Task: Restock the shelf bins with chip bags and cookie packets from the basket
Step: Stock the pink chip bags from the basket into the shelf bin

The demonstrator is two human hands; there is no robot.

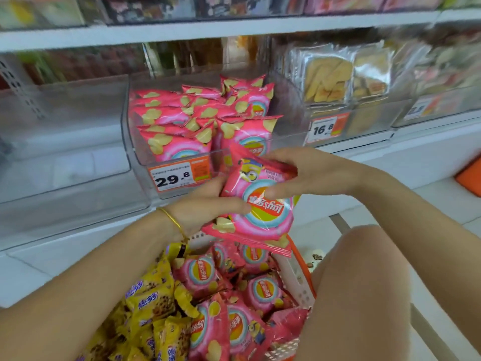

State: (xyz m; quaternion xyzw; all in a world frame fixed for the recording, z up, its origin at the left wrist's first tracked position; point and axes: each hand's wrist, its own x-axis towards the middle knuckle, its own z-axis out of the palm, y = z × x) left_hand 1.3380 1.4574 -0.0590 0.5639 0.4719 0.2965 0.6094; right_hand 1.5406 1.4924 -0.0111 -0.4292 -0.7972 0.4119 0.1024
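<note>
A: Hands?
B: Both on one chip bag [263, 217]. The left hand [208, 201] grips its left edge, thumb across the front and the rest curled behind. The right hand [299, 175] pinches the top end, fingers [278, 191] bent over the front.
A: Where's the bag?
B: Mid-air between the two sets of fingers, logo upside down. The chip bin [126, 126] is just beyond the fingers and the basket [299, 282] is below them.
A: Progress?
B: Partway, by my judgement. The chip bin already holds many pink bags. The basket has plenty of pink chip bags [205, 277] left, plus a heap of yellow cookie packets [151, 308] under the left wrist.
A: Any cookies shelved?
B: Can't tell. The biscuit bin [364, 113], up and right of the fingers, holds clear-wrapped biscuits; I see none of the yellow ones there. The clear bin [65, 152] left of the fingers may be their place, but that's a guess.
A: Remaining?
B: This bag goes into the chip bin, then the rest of the chips and all the yellow packets.
</note>
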